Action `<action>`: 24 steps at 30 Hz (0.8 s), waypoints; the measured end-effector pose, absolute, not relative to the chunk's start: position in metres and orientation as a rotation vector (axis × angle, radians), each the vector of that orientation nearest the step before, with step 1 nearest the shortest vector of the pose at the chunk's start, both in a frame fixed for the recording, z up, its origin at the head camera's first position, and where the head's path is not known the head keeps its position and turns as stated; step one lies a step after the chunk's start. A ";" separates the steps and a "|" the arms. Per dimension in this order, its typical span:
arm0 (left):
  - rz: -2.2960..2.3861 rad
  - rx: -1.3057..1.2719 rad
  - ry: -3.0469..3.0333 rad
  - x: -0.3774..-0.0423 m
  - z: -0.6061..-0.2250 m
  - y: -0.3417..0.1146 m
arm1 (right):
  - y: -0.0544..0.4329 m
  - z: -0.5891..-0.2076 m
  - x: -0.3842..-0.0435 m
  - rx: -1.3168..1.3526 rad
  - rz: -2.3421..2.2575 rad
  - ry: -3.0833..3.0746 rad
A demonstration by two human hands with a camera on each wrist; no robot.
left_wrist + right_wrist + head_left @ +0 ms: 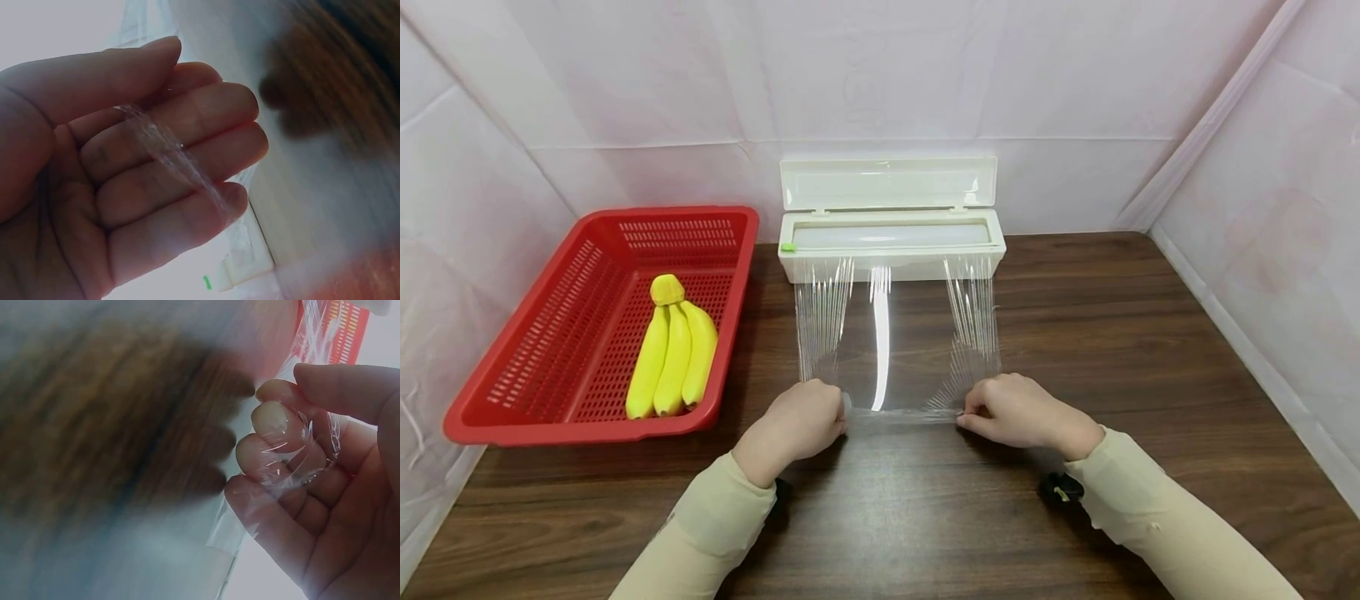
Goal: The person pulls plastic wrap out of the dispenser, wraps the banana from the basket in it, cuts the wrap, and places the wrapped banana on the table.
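Holding a thin sheet of clear plastic film (882, 350) by the two near corners, the left hand (797, 419) and the right hand (1018, 408) are over a dark brown wooden table (887, 517). In the head view, the film runs from the hands to a long white plastic box (891, 267) at the far side. Its pale see-through lid (889, 185) is up, and a white roll (891, 237) lies inside. A small bright green piece (787, 247) is at the box's left end. On the left, a bunch of yellow bananas (674, 362) lies in a red plastic basket (580, 433) full of holes. The step in hand looks like holding the film out tight; the next move calls for a firm, even grip — or the film may bunch up.

In the left wrist view, the thumb and first finger pinch the film, and a crumpled strip crosses the other bent fingers.

In the right wrist view, the thumb and first finger pinch too — shiny film lies over the curled fingers.

No brand or label can be read; faint marks on the far white cloth wall (662, 83) are too pale.
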State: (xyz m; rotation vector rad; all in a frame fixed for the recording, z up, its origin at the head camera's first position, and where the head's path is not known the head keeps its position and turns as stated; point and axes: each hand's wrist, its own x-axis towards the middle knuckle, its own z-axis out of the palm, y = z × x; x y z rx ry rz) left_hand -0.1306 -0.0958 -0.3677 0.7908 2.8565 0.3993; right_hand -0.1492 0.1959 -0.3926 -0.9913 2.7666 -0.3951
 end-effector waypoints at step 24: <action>0.398 0.698 2.918 -0.130 -0.370 -0.096 | 0.202 -0.388 -0.156 -1.061 -0.480 2.727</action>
